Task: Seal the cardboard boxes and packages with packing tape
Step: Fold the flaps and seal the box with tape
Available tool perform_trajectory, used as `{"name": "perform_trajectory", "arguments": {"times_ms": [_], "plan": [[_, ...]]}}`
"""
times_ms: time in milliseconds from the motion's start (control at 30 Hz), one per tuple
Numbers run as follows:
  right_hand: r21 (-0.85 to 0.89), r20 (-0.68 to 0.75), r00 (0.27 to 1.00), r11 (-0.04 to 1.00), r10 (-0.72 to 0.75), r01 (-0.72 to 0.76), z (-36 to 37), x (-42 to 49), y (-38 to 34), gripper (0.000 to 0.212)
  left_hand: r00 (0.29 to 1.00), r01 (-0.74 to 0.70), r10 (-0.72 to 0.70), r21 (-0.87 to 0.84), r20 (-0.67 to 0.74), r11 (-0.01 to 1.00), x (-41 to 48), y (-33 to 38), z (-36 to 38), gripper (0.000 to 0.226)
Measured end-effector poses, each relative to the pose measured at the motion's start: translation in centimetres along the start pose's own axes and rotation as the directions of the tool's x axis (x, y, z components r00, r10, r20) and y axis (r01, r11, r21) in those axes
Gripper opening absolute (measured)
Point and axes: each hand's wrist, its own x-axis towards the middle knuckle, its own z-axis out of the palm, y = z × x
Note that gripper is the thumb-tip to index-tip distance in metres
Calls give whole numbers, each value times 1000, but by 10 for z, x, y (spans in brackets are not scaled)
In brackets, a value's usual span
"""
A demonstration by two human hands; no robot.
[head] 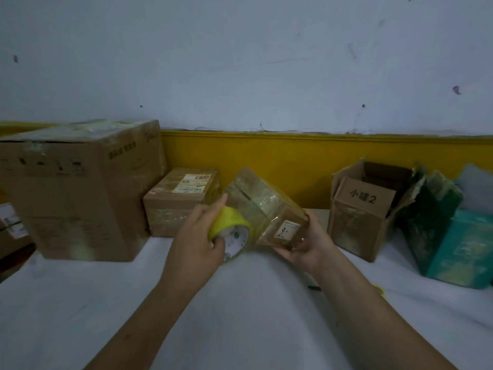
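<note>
Surface [240,316] white; left hand [196,237] grip curled round tape [232,227]; right hand [306,248] grip holds box [266,206] (tilted). Box might slip, so tape might stick crooked.

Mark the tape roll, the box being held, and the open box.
tape roll [230,219]: head view, yellow outer band.
held box [262,201]: head view, taped upper face.
open box [354,228]: head view, front wall.

My left hand [197,243] and right hand [306,248], both bare; forearms uncovered to the frame's lower edge.
</note>
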Motion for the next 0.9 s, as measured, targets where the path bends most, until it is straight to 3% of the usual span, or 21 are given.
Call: {"name": "perform_trajectory", "arguments": {"times_ms": [33,100,133,200,233,267,333,367,433,467,567,600,667,733,800,833,900], "plan": [[30,23,1000,999,18,-18,0,0,-1,45,993,72,-87,-176,-79,982,-2,0,3,76],[53,41,999,998,35,-37,0,2,0,47,936,209,-323,-521,-138,827,-5,6,16,59],[41,57,998,998,41,-44,2,3,3,50,891,282,-444,-655,-91,701,-5,9,26,46],[-73,90,995,996,50,-43,7,4,12,55,751,438,-640,-846,159,304,2,20,46,24],[-213,74,997,977,26,-9,10,4,17,57,692,451,-677,-883,253,131,7,27,53,26],[-382,22,1000,924,-20,27,11,5,23,60,653,438,-699,-898,292,35,13,32,57,32],[-656,-74,979,749,-190,95,11,5,29,57,605,443,-747,-896,276,27,28,37,58,35],[-779,-66,936,604,-345,168,9,6,29,51,592,463,-762,-885,262,55,35,35,57,33],[-900,43,822,335,-568,278,8,8,21,37,572,524,-775,-847,269,93,46,30,54,26],[-895,78,803,313,-592,317,10,7,16,38,563,557,-777,-824,281,106,49,30,53,24],[-797,55,926,542,-373,266,18,-2,5,79,554,640,-774,-751,306,161,56,36,53,21],[-806,84,948,538,-308,246,19,-4,4,89,560,647,-771,-742,304,177,56,38,56,21],[-834,123,959,497,-255,239,18,-5,3,79,564,666,-767,-718,304,205,55,42,61,23],[-791,89,963,569,-254,224,13,-5,0,55,567,685,-753,-699,335,205,59,43,60,21],[-744,21,969,644,-247,180,8,-5,-8,47,563,673,-736,-725,375,146,68,40,48,15],[-738,-4,972,657,-237,157,6,-5,-13,50,582,655,-730,-739,358,159,73,35,39,11],[-749,-23,971,647,-238,141,2,-5,-19,52,649,619,-714,-727,261,296,79,24,27,12]]}}
